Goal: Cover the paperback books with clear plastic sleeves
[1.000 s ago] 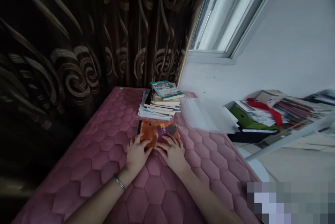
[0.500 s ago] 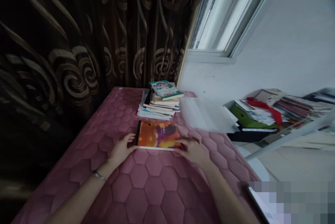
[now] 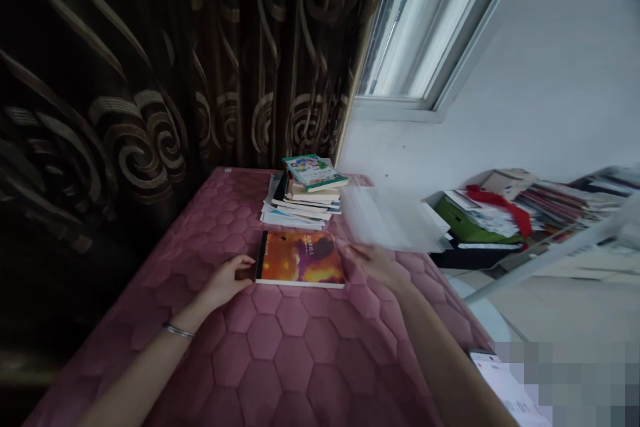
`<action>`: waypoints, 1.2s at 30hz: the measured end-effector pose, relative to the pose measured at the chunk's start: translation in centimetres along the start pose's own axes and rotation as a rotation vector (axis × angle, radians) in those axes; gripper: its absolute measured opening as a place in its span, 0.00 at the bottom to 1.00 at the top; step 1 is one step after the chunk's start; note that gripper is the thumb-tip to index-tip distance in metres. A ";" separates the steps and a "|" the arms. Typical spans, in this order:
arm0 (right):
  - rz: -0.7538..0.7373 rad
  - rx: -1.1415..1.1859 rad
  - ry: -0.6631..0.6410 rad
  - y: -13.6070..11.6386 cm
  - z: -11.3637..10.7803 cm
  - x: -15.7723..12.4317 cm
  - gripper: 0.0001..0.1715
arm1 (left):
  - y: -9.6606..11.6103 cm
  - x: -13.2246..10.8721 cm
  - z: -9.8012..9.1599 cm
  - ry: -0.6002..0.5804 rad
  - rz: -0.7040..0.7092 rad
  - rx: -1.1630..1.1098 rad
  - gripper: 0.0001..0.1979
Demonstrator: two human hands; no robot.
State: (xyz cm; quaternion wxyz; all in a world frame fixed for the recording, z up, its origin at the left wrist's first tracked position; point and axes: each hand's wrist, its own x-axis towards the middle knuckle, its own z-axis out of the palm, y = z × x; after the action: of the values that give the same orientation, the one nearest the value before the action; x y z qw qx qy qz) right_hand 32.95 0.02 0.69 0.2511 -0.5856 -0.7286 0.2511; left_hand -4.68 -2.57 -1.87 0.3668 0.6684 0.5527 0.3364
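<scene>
A paperback book [image 3: 300,259] with an orange and purple cover and a dark spine lies flat on the pink quilted mattress [image 3: 275,334]. My left hand [image 3: 225,284] is at the book's spine side, thumb and fingers apart, the tips at or very near its edge; contact is hard to tell. Off the book's right edge, my right hand [image 3: 377,266] is blurred by motion, its fingers stretched out and nothing seen in them. Just behind the book stands a stack of books and papers [image 3: 310,204], topped by a green-edged book [image 3: 315,172].
A dark patterned curtain [image 3: 150,80] hangs along the left and back. Right of the stack lies a whitish translucent sheet [image 3: 393,217]. Beyond the mattress, a green container [image 3: 457,220] holds papers and a red strip. A lit screen [image 3: 505,384] is at lower right.
My right hand has let go of the book's right side and moved off it to the right. My left hand has eased back slightly to the left.
</scene>
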 end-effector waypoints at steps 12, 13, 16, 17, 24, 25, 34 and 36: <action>-0.050 -0.257 -0.061 -1.8 3.1 7.7 0.16 | 2.9 -0.3 3.4 0.093 -0.101 0.453 0.35; -0.048 -0.266 -0.066 -1.8 3.0 7.7 0.16 | 2.9 -0.1 3.2 0.086 -0.095 0.455 0.35; -0.027 -0.285 -0.101 -1.9 2.4 7.0 0.13 | 2.4 0.8 2.2 0.098 -0.081 0.443 0.31; -0.019 -0.286 -0.122 -1.8 2.0 6.6 0.12 | 2.3 1.1 1.9 0.112 -0.079 0.435 0.29; 0.150 0.030 -0.540 -1.6 1.7 2.1 0.15 | 1.7 4.4 2.0 0.298 -0.201 0.270 0.18; 0.188 0.089 -0.540 -1.6 2.0 1.6 0.14 | 1.6 4.7 2.4 0.300 -0.215 0.250 0.17; -0.038 0.176 -0.332 -1.2 4.4 1.2 0.15 | 0.6 4.3 4.0 0.205 -0.289 -0.150 0.18; 0.000 0.186 -0.366 -1.3 4.6 0.9 0.15 | 0.6 4.8 4.1 0.183 -0.264 -0.234 0.19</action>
State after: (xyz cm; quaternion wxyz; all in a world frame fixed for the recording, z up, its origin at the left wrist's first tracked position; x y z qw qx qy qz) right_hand 28.76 0.31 -1.81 0.1674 -0.5046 -0.7357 0.4196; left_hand -0.10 1.56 -3.19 0.4311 0.5097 0.6237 0.4067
